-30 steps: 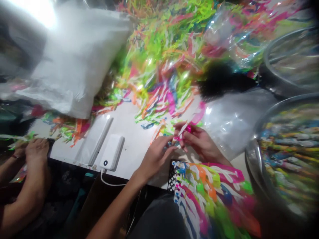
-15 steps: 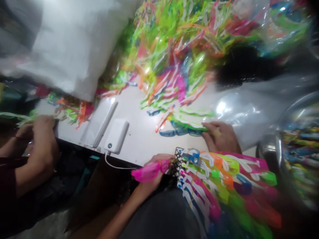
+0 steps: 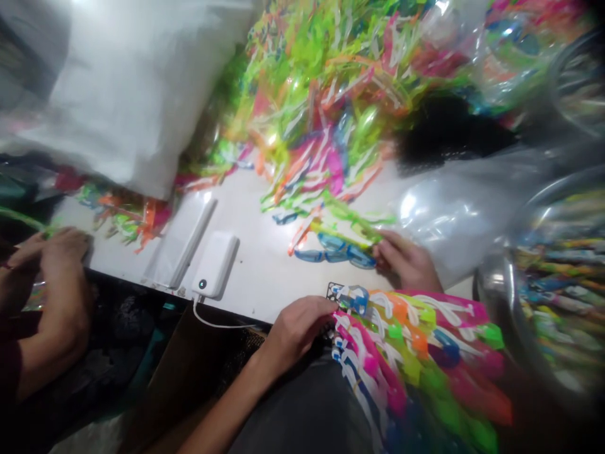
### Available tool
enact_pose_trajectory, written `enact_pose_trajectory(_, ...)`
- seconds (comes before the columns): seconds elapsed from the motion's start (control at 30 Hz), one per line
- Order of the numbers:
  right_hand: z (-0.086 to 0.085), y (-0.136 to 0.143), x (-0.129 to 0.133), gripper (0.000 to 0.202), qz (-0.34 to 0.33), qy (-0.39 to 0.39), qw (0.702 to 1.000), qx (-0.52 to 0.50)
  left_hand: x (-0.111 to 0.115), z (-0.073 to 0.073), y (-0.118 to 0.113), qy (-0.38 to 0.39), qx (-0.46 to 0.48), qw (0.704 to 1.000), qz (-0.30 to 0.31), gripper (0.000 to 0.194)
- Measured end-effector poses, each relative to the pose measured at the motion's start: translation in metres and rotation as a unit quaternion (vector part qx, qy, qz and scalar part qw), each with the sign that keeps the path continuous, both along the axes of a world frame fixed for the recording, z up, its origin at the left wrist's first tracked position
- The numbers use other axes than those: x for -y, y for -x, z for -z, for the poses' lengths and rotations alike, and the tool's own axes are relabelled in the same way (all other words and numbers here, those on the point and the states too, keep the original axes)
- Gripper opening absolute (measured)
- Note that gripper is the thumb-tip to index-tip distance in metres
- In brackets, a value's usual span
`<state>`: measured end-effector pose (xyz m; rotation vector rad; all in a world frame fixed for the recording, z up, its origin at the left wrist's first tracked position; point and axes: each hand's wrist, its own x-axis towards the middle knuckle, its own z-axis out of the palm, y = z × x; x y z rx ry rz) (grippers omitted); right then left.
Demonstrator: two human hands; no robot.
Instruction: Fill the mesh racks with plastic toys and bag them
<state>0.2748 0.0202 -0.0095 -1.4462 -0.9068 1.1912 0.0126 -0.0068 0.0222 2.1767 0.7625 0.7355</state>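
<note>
My left hand (image 3: 300, 325) is closed at the edge of a black mesh strip (image 3: 334, 290), its fingertips pinching the end of a pink plastic piece (image 3: 352, 334). From that mesh hangs a bundle of bright plastic pieces with white straps (image 3: 416, 353), draped over my lap. My right hand (image 3: 409, 258) pinches a yellow-green plastic piece (image 3: 362, 228) at the near side of a loose heap. Just left of its fingers lie blue, lens-shaped plastic pieces (image 3: 335, 252) on the white table (image 3: 265, 277). Blur hides the exact kind of these pieces.
A large heap of coloured pieces (image 3: 321, 82) covers the back of the table. A white power bank (image 3: 217, 265) with a cable lies by a flat clear packet (image 3: 182, 239). A white sack (image 3: 123, 94) stands behind. At right is a metal bowl (image 3: 501, 277); at left, another person's hands (image 3: 63, 252).
The pink piece that stuck out leftward from my left hand now lies rightward along the bundle. My right hand has lifted a yellow-green piece slightly. The view has shifted a little.
</note>
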Motion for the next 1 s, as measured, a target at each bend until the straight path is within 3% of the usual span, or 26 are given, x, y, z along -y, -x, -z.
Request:
enact_pose_trajectory(0.1, -0.014, 0.002, -0.006, 0.05, -0.058, 0.002, 0.992, -0.11, -0.001, -0.001, 0.008, 0.047, -0.017, 0.999, 0.007, 0.029)
enact_pose_trajectory(0.17, -0.021, 0.004, -0.01, 0.047, -0.078, -0.002, 0.989, -0.123, -0.006, -0.003, 0.014, 0.098, -0.017, 0.995, 0.0, 0.031)
enact_pose_trajectory(0.27, -0.025, 0.009, -0.02, 0.049, -0.095, -0.031, 0.99, -0.095, -0.025, -0.013, 0.012, 0.158, 0.006, 0.983, -0.097, 0.029)
enact_pose_trajectory(0.33, -0.024, 0.013, -0.028, 0.051, -0.113, -0.049, 0.989, -0.085, -0.043, -0.021, -0.004, 0.189, 0.029, 0.969, -0.159, 0.033)
enact_pose_trajectory(0.4, -0.021, 0.018, -0.037, 0.047, -0.128, -0.054, 0.986, -0.087, -0.061, -0.024, -0.026, 0.229, 0.059, 0.956, -0.173, 0.039)
enact_pose_trajectory(0.53, -0.021, 0.025, -0.048, 0.03, -0.131, -0.105, 0.986, -0.013, -0.084, -0.017, -0.065, 0.236, 0.081, 0.939, -0.235, 0.025)
enact_pose_trajectory(0.63, -0.024, 0.024, -0.047, 0.024, -0.17, -0.147, 0.974, 0.03, -0.086, -0.011, -0.071, 0.239, 0.134, 0.925, -0.263, 0.022)
enact_pose_trajectory(0.7, -0.023, 0.021, -0.041, 0.025, -0.176, -0.167, 0.969, 0.042, -0.08, -0.013, -0.063, 0.245, 0.179, 0.912, -0.278, 0.026)
enact_pose_trajectory(0.77, -0.018, 0.017, -0.032, 0.026, -0.139, -0.174, 0.972, 0.079, -0.069, -0.017, -0.046, 0.218, 0.195, 0.905, -0.308, 0.028)
enact_pose_trajectory(0.87, 0.0, 0.008, -0.016, 0.026, -0.06, -0.168, 0.963, 0.2, -0.046, -0.017, -0.013, 0.147, 0.139, 0.921, -0.332, 0.025)
enact_pose_trajectory(1.0, 0.028, 0.0, -0.001, 0.026, -0.036, -0.181, 0.923, 0.337, -0.013, 0.003, 0.019, 0.101, 0.024, 0.969, -0.223, 0.026)
